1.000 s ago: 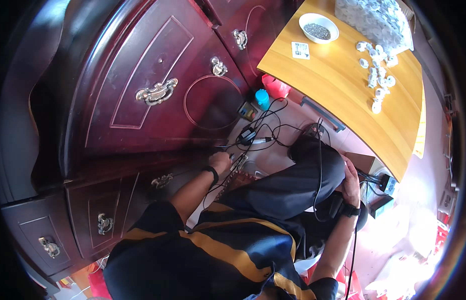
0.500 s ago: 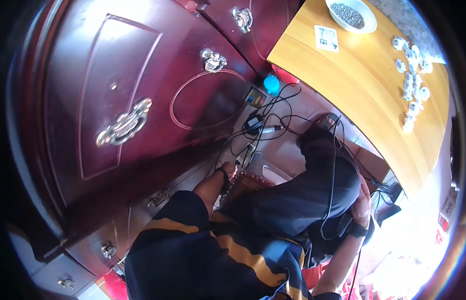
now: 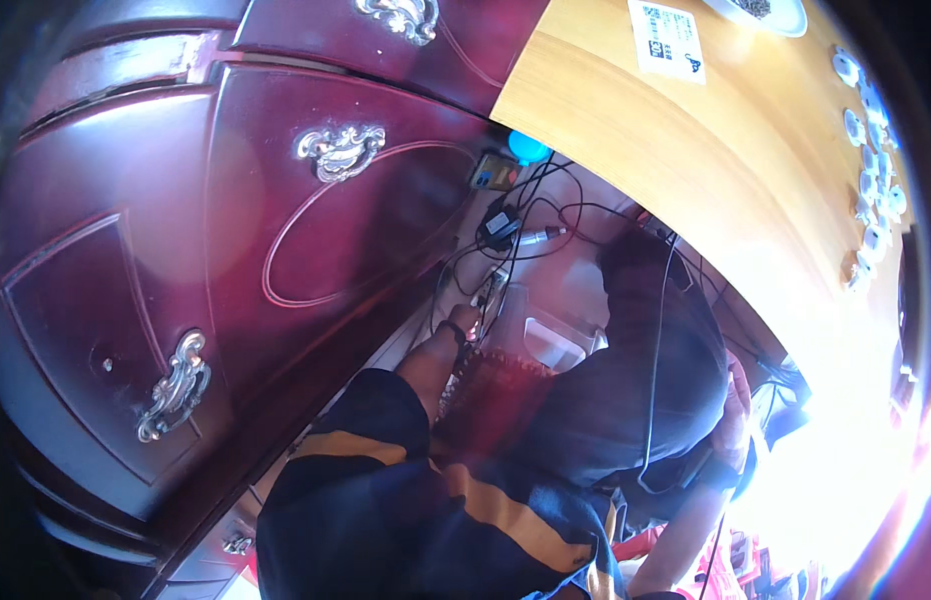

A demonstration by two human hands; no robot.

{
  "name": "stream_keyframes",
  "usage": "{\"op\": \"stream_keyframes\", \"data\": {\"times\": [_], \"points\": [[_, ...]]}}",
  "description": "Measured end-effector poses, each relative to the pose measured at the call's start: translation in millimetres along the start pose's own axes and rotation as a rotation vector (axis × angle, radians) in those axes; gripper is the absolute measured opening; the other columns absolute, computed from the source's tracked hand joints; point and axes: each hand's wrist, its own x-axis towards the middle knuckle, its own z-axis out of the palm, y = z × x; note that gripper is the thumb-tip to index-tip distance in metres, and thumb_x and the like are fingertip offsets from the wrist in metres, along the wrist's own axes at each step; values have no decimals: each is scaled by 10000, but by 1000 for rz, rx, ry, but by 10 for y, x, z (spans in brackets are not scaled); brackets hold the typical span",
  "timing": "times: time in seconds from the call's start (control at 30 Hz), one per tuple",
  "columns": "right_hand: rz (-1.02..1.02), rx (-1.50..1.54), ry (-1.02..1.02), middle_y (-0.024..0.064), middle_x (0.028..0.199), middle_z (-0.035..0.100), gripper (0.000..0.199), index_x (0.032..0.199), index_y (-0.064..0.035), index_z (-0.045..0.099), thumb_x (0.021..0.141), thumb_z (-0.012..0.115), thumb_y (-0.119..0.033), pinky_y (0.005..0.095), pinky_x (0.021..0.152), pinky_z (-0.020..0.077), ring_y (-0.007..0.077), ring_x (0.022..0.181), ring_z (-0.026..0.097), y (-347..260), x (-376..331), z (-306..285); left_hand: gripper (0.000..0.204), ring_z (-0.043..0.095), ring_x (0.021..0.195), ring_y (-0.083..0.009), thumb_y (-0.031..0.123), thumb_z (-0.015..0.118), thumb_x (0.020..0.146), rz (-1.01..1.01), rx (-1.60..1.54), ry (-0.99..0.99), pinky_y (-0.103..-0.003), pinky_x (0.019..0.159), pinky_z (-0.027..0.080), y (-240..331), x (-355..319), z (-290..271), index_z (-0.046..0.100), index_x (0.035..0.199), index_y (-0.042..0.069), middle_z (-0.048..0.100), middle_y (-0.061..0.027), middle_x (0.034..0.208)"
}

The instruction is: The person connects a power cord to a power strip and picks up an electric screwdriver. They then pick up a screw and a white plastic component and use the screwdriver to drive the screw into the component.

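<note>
- Left hand point(image 3: 466, 320): down on the floor by the cabinet, at the near end of a pale strip point(image 3: 497, 279) (power strip, by the look of it). Fingers too small and shaded; can't tell if closed on it.
- Right hand point(image 3: 732, 412): along the outer side of the bent knee point(image 3: 676, 350), fingers partly hidden; grip can't be told.
- In the way: black cords point(image 3: 546, 195) looped over the floor past the strip, black adapter point(image 3: 501, 226) and silver cylinder point(image 3: 539, 237) among them. Another cord point(image 3: 653, 400) hangs across the knee.
- Beyond the cords: small dark box point(image 3: 496, 172) against the cabinet, blue lid point(image 3: 529, 147) just under the tabletop's left corner.
- White tray point(image 3: 556, 343): on the floor between strip and knee.
- Tabletop point(image 3: 626, 130): printed card point(image 3: 669, 40) toward its left edge, white bowl point(image 3: 791, 18) farther right (cut off by the view), small white pieces point(image 3: 871, 180) in a line near its right edge.
- Edges: cabinet point(image 3: 286, 230) walls the left side, handles point(image 3: 346, 152) sticking out; tabletop's front edge overhangs on the right.
- Room: left hand works in a narrow floor lane, cabinet to knee; glare washes out lower right.
</note>
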Motion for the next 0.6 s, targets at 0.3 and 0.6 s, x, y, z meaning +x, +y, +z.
{"op": "stream_keyframes", "data": {"times": [0.3,0.6], "points": [[3,3,30,28,1166,646,467,1348,-24,532,1003,579,-335,237,879,433,119,1015,589,4,18,51,274,604,675,-258,277,536,871,337,529,94,-441,588,505,-251,283,-101,650,806,37,613,-95,742],[-18,-25,30,40,1188,640,477,1354,-15,527,999,593,-326,229,848,441,114,1012,588,27,23,37,218,522,488,-188,247,546,874,20,145,65,-367,445,446,-96,126,14,599,735,88,529,-38,611]]}}
